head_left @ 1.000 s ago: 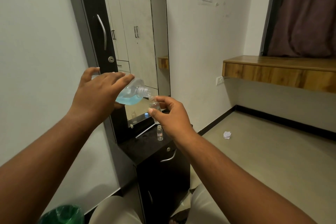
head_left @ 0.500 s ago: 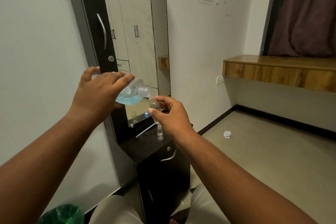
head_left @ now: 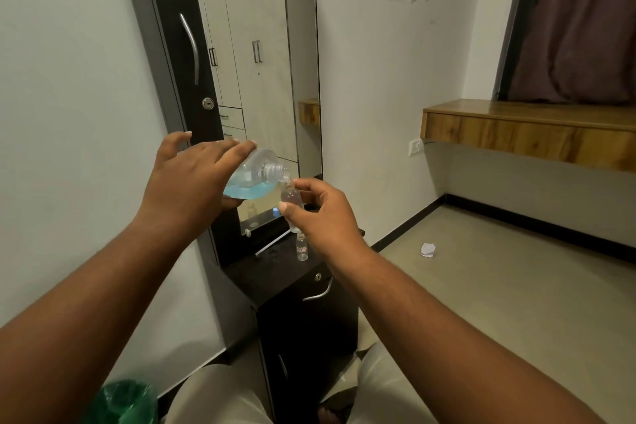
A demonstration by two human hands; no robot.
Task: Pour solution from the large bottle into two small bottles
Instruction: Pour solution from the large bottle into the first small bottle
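My left hand [head_left: 192, 179] grips the large clear bottle [head_left: 256, 175], which holds blue solution and lies tipped on its side, its open threaded neck pointing right. The neck's mouth sits just above the mouth of a small clear bottle [head_left: 289, 198], held upright in the fingers and thumb of my right hand [head_left: 320, 213]. Both are held in the air above a black cabinet [head_left: 275, 279]. A second small clear bottle [head_left: 301, 246] stands uncapped on the cabinet top, below my right hand.
A tall mirror [head_left: 254, 79] with a black frame stands behind the cabinet. A wooden shelf [head_left: 530, 131] juts from the right wall under a dark curtain. A crumpled paper [head_left: 428, 249] lies on the floor. A green-lined bin [head_left: 120, 401] sits at bottom left.
Both hands have held almost still; the large bottle stays tipped against the small bottle's mouth.
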